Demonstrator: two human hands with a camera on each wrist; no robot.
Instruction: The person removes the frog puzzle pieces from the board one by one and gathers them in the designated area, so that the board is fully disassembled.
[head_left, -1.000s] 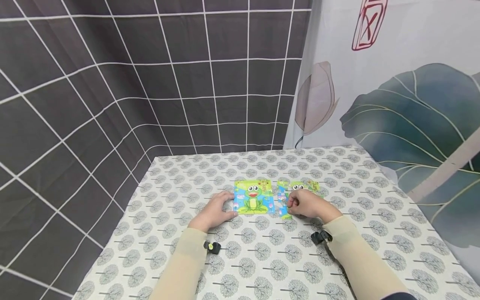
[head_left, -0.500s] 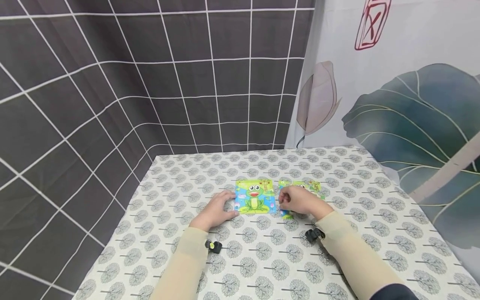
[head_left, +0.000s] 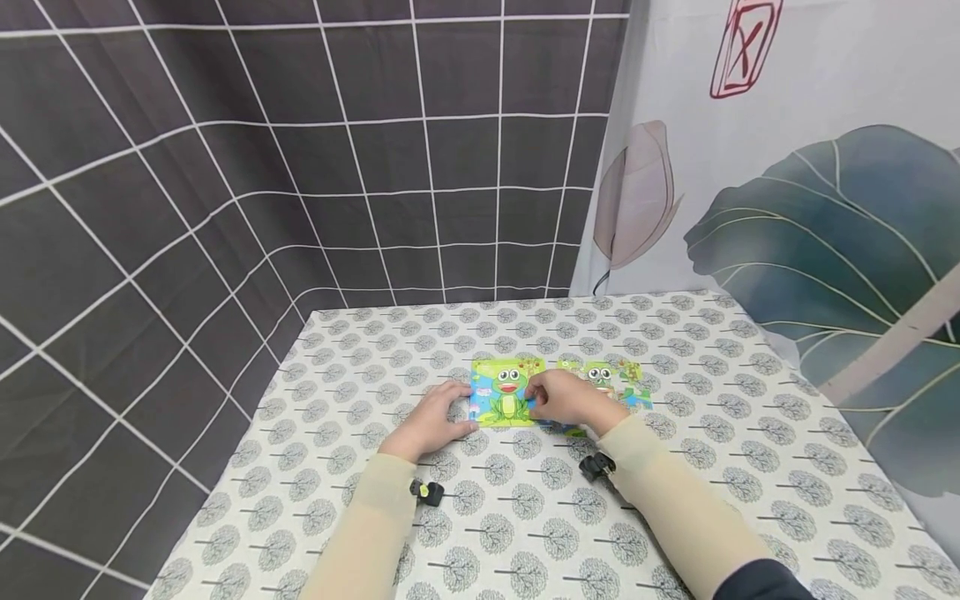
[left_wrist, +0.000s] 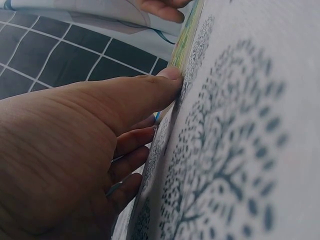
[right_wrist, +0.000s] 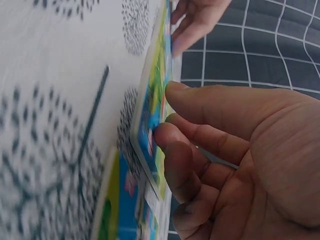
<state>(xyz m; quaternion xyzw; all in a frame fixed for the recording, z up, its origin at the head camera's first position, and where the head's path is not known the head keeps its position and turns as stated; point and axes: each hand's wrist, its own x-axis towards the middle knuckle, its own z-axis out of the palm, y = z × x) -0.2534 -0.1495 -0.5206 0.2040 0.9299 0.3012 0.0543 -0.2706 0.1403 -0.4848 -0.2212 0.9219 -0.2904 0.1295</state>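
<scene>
Low in the frame, two forearms in smooth beige sleeves reach up over the surface [head_left: 525,533], a cloth printed with small grey trees. At mid-frame the left hand [head_left: 431,421] lies with relaxed fingers and its thumb pressing the left edge of the flat, square frog puzzle board [head_left: 504,393], while the right hand [head_left: 564,397] curls its fingers on the board's right edge, pinching it. Just right of it lies a second thin frog card [head_left: 611,377]; behind hang a dark grid-pattern cloth [head_left: 300,167] and a leaf-print curtain [head_left: 810,208].
</scene>
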